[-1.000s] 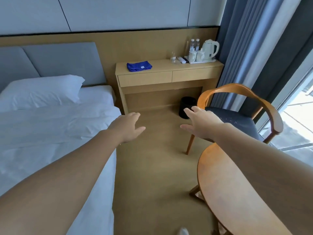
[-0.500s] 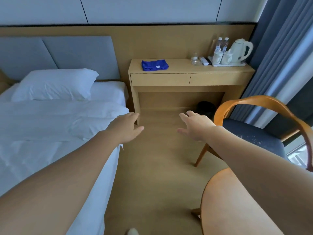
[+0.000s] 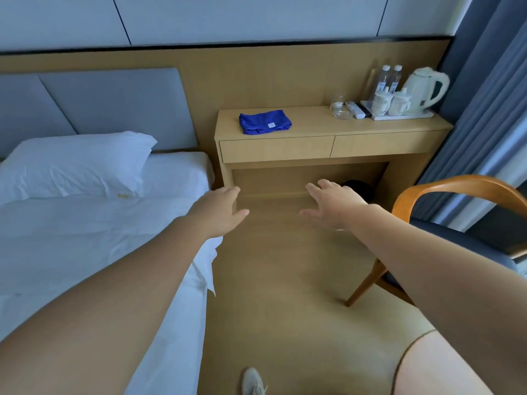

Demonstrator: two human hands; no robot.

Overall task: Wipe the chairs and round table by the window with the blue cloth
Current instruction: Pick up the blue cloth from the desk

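On the desk (image 3: pixel 313 129) lies one blue cloth (image 3: pixel 265 121); two hands' fingers (image 3: pixel 319 192) spread wide, holding nothing.

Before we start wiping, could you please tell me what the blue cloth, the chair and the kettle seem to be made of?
The blue cloth: soft folded fabric, likely microfibre; matte, with a sewn label. The chair: curved wood frame, orange-brown with a sheen; seat looks like dark blue-grey upholstery. The kettle: smooth cream-white shell, probably plastic, though coated metal is possible.

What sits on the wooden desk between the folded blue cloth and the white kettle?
Head view: clear glasses, a white remote and two white lidded cups.
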